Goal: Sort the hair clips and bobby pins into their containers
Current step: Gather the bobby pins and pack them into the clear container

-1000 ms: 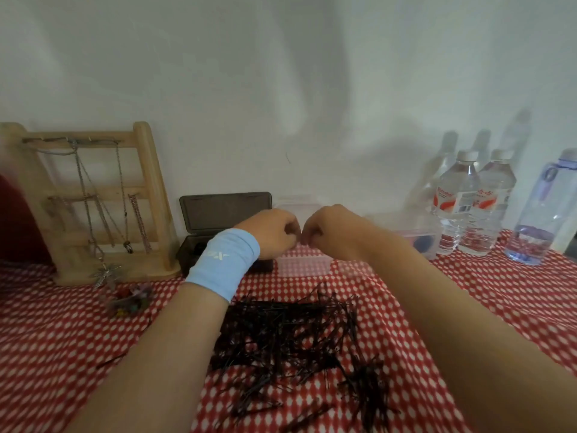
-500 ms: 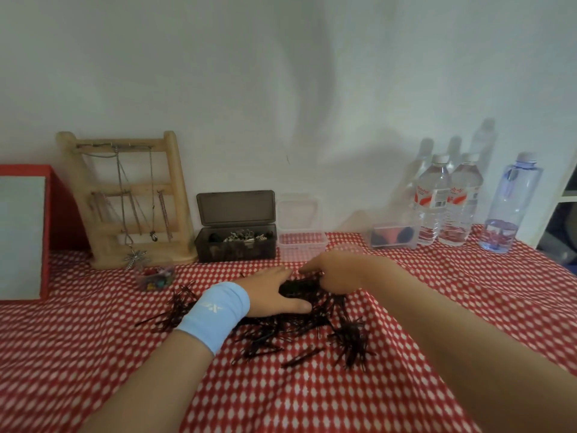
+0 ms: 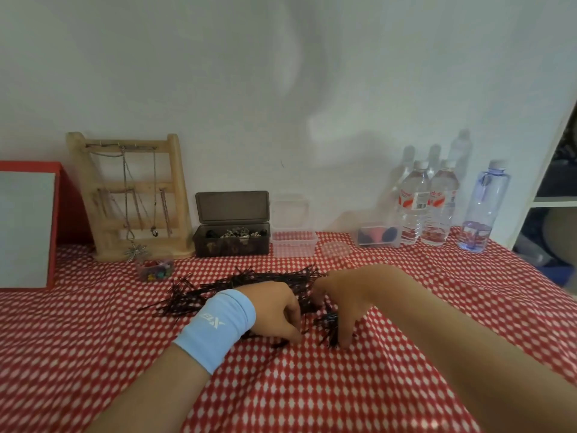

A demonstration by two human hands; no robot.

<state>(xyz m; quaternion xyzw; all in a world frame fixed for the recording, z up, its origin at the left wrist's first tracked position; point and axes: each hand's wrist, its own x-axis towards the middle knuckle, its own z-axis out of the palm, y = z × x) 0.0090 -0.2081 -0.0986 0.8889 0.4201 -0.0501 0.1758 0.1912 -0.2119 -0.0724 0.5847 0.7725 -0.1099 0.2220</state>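
Looks like a home, probably a bedroom or dressing corner. Told by a table pushed against a plain white painted wall [image 3: 281, 89] and covered in a red-and-white diamond-patterned cloth [image 3: 312, 385]. Told too by a pale wooden ladder-shaped jewellery stand [image 3: 140, 185] hung with chain necklaces, a smoky dark plastic box with a raised hinged lid [image 3: 231, 245] holding hair accessories, a small clear plastic tub [image 3: 293, 248], a heap of black wire bobby pins [image 3: 265, 278], two clear red-labelled water bottles [image 3: 413, 210] and a lilac-tinted drinking bottle [image 3: 484, 207]. White shelving [image 3: 549, 198] at far right, contents blurred.
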